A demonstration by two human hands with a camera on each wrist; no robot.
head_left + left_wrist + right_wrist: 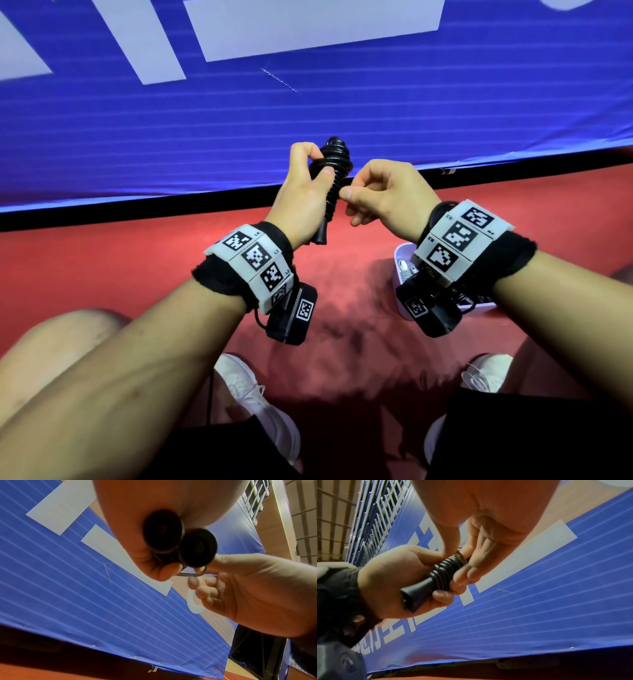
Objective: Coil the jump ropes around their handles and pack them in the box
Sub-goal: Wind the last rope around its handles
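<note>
Our left hand (pixel 301 192) gripped both handles (pixel 419 592) together so the coils stayed tight; our right hand (pixel 383 195) pinched the rope (pixel 334 171), guiding it.

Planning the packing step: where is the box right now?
In the head view, the box sits on the red floor, mostly hidden under the right hand's wrist.

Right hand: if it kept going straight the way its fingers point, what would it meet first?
The right hand points left toward the coiled black jump rope held by the left hand. Its fingertips are already at the coils, so the rope comes first, likely.
</note>
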